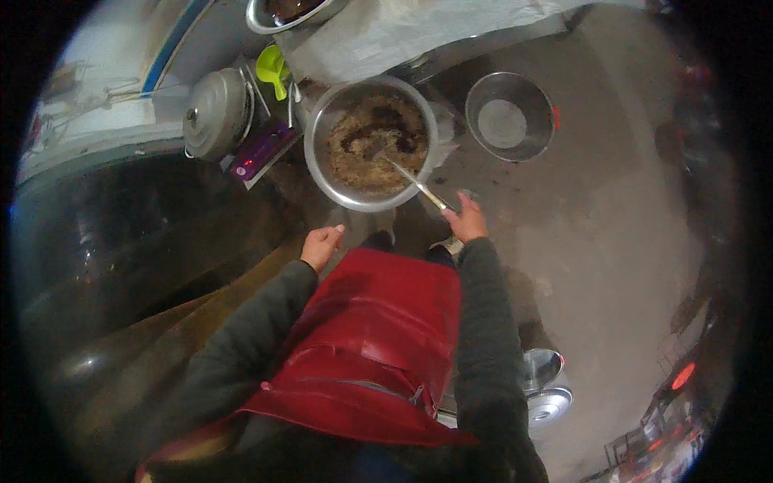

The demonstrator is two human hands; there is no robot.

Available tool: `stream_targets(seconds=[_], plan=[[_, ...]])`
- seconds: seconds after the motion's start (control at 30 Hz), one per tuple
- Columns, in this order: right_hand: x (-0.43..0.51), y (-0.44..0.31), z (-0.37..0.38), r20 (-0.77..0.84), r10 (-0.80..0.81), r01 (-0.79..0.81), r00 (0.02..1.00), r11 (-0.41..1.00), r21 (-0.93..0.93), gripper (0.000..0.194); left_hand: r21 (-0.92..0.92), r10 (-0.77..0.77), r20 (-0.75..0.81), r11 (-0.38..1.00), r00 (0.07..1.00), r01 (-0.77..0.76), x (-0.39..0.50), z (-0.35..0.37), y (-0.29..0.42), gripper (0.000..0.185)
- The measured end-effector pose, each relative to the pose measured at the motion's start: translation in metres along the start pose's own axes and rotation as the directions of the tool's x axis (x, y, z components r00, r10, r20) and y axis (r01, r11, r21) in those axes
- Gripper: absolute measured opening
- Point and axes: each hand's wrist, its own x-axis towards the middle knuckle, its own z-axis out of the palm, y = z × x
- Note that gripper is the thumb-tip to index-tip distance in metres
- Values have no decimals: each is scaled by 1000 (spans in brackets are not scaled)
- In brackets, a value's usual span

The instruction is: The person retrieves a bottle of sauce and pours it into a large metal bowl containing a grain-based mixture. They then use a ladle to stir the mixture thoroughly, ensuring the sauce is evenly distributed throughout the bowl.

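A wide metal basin (310,142) stands before me, holding a brown, crumbly mixture (356,158) with darker patches on top. My right hand (470,222) grips the handle of a long metal utensil (423,187). Its far end is sunk in the mixture, so I cannot tell if it is a ladle or a spatula. The shaft crosses the basin's near right rim. My left hand (323,246) hovers short of the near left rim, fingers curled, with nothing visible in it. A red apron (380,302) covers my front.
An empty-looking metal pot (510,124) stands on the floor (604,181) to the right. At left are a lidded pot (214,115), a lime-green scoop (273,67) and a purple box (263,152). Another metal bowl (259,21) sits beyond. Smaller metalware (548,404) lies behind my right arm.
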Motion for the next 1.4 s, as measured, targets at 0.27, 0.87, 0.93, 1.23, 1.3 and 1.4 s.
stream_targets(seconds=[0.27, 0.87, 0.93, 1.23, 1.3, 1.4], plan=[[-1, -112, 63, 112, 55, -7, 992, 920, -392, 49, -5, -79, -117, 997, 990, 79, 29, -32, -95, 23], [-89, -232, 98, 546, 484, -382, 684, -399, 833, 22, 32, 101, 174, 994, 980, -108, 301, -126, -82, 64], [-59, -221, 98, 526, 489, -369, 696, -385, 846, 23, 91, -16, 164, 996, 986, 1, 294, -124, -72, 65], [15, -211, 111, 343, 557, -473, 757, 103, 875, 18, 52, -31, 147, 998, 989, 23, 292, -125, -74, 70], [21, -215, 118, 267, 563, -509, 783, 331, 794, 28, 24, -30, 146, 999, 989, 27, 292, -126, -76, 70], [17, -226, 130, -259, 261, -207, 930, 954, 217, 37, 30, -24, 140, 999, 990, 20, 290, -124, -75, 69]])
